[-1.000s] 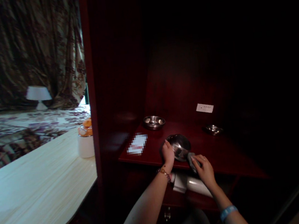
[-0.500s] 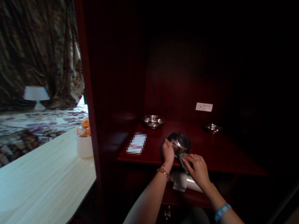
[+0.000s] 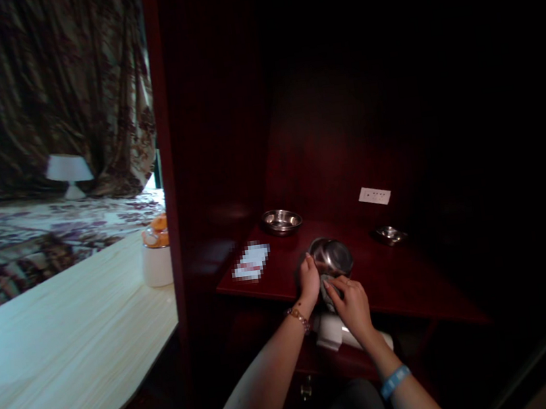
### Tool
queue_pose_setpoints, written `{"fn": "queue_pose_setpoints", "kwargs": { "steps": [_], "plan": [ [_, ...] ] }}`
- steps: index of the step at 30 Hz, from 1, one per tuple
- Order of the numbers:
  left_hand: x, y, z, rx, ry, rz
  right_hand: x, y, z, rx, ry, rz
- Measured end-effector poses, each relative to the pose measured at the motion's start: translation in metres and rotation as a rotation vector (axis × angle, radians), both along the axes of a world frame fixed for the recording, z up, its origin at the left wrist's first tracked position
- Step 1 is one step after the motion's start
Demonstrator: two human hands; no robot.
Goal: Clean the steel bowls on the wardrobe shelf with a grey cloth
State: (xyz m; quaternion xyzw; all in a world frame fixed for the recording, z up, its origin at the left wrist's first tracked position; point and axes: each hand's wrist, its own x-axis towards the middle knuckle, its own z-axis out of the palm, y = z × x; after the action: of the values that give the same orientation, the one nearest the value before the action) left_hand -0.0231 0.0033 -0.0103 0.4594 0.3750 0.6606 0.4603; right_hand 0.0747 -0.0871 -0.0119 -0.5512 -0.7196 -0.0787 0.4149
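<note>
Over the dark red shelf, a shiny metal bowl (image 3: 332, 257) is tilted with its underside showing. My left hand (image 3: 309, 280) grips its left side, fingers wrapped round the rim. A grey cloth (image 3: 327, 292) is pinched in my right hand (image 3: 350, 301) and touches the lower edge of the bowl. Another metal bowl (image 3: 282, 221) stands upright at the back left of the shelf (image 3: 283, 287), and a smaller metal bowl (image 3: 391, 236) is at the back right.
A blurred white card-like item (image 3: 251, 262) lies at the shelf's left. Below the shelf is a white cylindrical object (image 3: 341, 332). Left of the partition, a light wooden table (image 3: 81, 347) holds a white container (image 3: 156, 265). A socket (image 3: 375, 196) is on the back wall.
My right hand has moved left with the cloth, closer to my left hand. The held bowl has tilted so that more of its round base shows.
</note>
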Motion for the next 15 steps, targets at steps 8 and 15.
{"fn": "queue_pose_setpoints", "kwargs": {
  "steps": [8, 15],
  "plan": [
    [0.0, 0.0, 0.001, 0.025, 0.039, 0.094, -0.014, 0.008, 0.014, -0.05, 0.601, 0.143],
    [0.001, -0.001, 0.001, 0.02, 0.026, 0.1, -0.007, -0.007, 0.04, 0.184, 0.336, 0.023]
  ]
}}
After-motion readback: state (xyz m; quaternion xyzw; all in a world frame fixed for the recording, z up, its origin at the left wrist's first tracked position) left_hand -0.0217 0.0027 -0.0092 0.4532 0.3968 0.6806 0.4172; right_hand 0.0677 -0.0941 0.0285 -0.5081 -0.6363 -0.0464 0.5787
